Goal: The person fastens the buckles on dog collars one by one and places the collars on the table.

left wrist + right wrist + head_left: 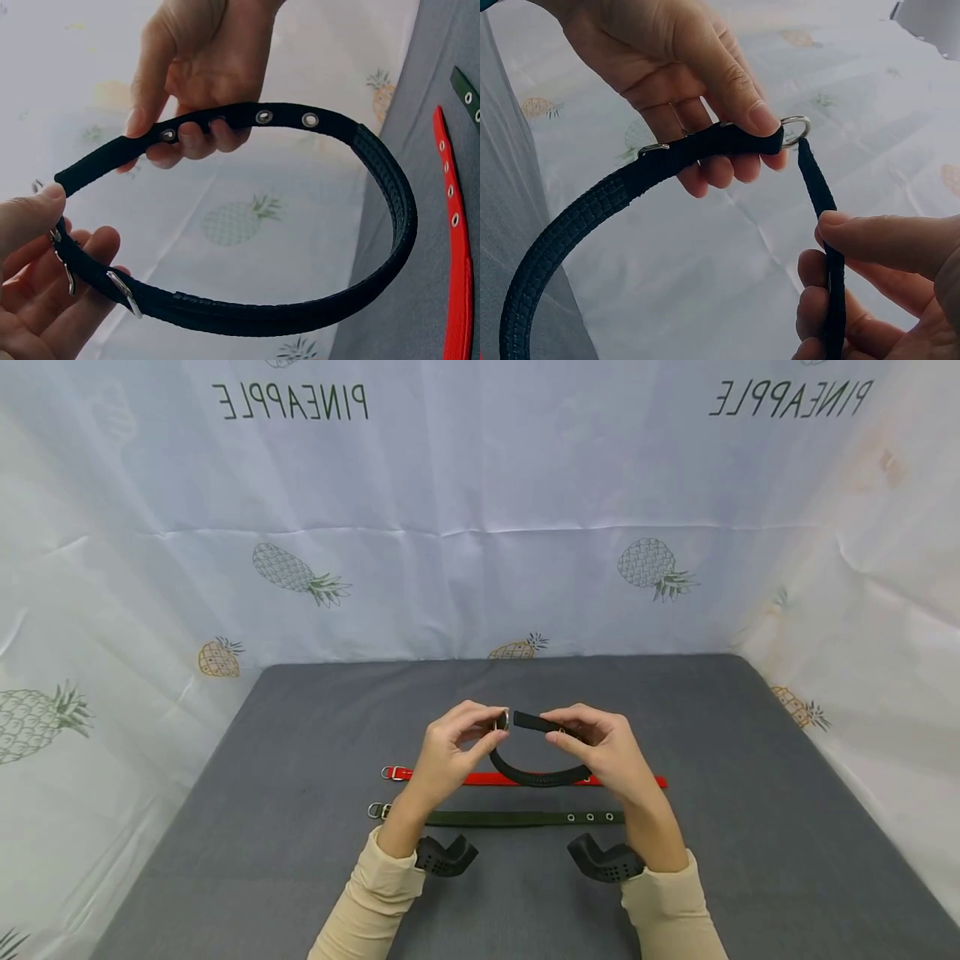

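A black collar (536,779) is held up in a loop over the table, its two ends close together. My left hand (450,752) pinches the buckle end between thumb and fingers. A metal D-ring (798,129) sticks out past that thumb, and the buckle (63,266) lies by the fingers. My right hand (603,747) pinches the other end, which has several metal eyelets (310,119). In the right wrist view the strap tip (805,150) stands right at the D-ring.
Behind the hands, a red collar (491,779) lies across the grey table (285,860). A dark green collar (495,819) lies parallel to it, nearer me. Both have buckles at the left. A pineapple-print curtain (450,593) hangs around the table's back and sides.
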Motion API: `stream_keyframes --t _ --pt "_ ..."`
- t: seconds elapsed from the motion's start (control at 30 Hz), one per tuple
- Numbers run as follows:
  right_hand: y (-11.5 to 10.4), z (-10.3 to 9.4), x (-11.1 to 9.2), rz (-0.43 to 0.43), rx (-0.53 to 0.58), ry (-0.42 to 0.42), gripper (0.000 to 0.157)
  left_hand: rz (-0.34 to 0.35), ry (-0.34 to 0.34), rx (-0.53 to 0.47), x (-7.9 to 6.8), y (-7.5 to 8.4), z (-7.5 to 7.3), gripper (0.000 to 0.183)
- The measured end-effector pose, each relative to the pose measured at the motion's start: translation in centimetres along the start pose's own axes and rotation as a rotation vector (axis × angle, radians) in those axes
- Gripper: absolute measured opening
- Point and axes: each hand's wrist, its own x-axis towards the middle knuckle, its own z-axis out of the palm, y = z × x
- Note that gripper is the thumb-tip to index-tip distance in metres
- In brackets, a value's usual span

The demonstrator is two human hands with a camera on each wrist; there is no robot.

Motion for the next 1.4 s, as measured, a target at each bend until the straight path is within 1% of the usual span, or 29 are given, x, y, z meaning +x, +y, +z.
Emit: stream_keyframes --t 0.37,0.63,0.93,1.17,1.4 --pt "0.1 0.1 0.1 -0.021 -0.027 -0.021 0.026 0.003 -0.039 0.023 0.0 0.2 0.0 0.029" --pt "0.1 0.3 0.2 -0.02 -0.037 -0.029 0.026 0.002 -0.059 0.038 0.0 0.0 -0.1 0.027" --pt "0.0 0.7 0.2 0.012 -0.03 -0.038 0.026 -0.001 -0.078 0.054 0.0 -0.1 -0.1 0.026" --pt "0.1 1.2 0.2 0.042 0.005 -0.048 0.027 -0.039 -0.103 0.06 -0.2 -0.2 0.3 0.023" --pt "0.2 1.6 0.4 0.069 0.025 -0.027 0.03 -0.048 -0.102 0.079 -0.2 -0.4 0.5 0.02"
